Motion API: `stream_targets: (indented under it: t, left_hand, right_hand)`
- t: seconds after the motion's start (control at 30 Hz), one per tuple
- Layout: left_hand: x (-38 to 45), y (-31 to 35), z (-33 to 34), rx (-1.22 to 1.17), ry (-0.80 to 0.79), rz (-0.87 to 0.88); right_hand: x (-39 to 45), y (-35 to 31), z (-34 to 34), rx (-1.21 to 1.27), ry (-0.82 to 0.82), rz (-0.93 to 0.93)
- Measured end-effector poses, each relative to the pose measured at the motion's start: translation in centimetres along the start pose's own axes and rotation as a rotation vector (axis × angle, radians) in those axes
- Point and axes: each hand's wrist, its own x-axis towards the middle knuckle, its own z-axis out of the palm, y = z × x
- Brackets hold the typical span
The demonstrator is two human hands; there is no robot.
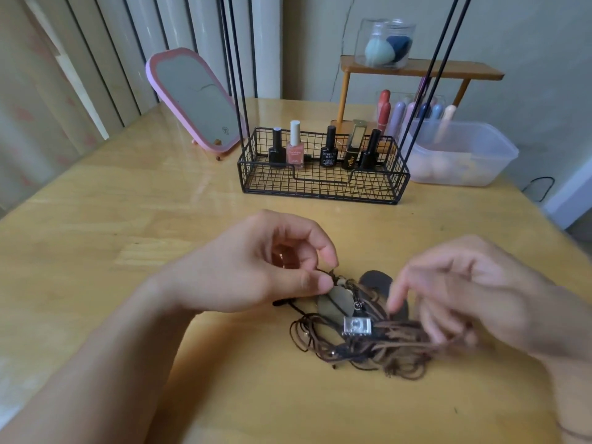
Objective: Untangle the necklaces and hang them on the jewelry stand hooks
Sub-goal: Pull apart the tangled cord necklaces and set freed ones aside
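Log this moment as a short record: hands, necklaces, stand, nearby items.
left hand: pinches a dark cord at the top of the necklaces
right hand: blurred, fingers in the brown cords
necklaces: one tangled pile on the table, none hung
pendants: silver rectangle, leaf shape
stand: black wire basket with upright rods, holding nail polish bottles
nearby: pink mirror, plastic tub

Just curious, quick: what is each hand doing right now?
Left hand: pinches a dark cord of the tangled brown cord necklaces.
Right hand: blurred, fingers among the cords; grip cannot be told.
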Motion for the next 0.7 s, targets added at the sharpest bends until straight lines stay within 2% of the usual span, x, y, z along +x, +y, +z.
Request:
stream_targets:
  t: [0.03,0.07,0.17,0.23,0.27,0.37,0.47,0.6,0.7]
  left_hand:
    - [0.1,0.1,0.5,0.032,-0.007,0.016]
    - [0.1,0.2,1.0,0.074,-0.011,0.034]
    - [0.4,0.6,2.8,0.234,-0.021,0.083]
    - [0.6,0.6,3.7,0.291,-0.063,0.09]
    - [0.7,0.6,4.1,0.329,-0.091,0.081]
    - [0.8,0.5,4.6,0.521,-0.149,0.075]
    - [0.8,0.7,4.3,0.609,-0.164,0.053]
    - [0.7,0.3,3.1,0.711,-0.124,0.02]
    - [0.3,-0.1,1.8,0.771,-0.13,-0.056]
  right_hand:
    - [-0.4,-0.2,-0.2,-0.003,-0.076,-0.002]
    - [-0.7,-0.6,-0.5,0.013,-0.079,-0.043]
    - [-1.2,-0.4,-1.3,-0.127,0.196,-0.197]
    - [-0.9,-0.4,-1.2,-0.395,0.383,-0.165]
    - [-0.9,-0.3,-1.2,-0.491,0.391,-0.105]
    - [-0.6,-0.2,-0.6,-0.487,0.142,0.107]
    - [-0.2,0.0,-0.3,-0.61,0.179,0.108]
    - [-0.1,-0.2,0.0,-0.681,0.039,0.23]
    - [-0.1,0.0,0.2,-0.668,0.022,0.218]
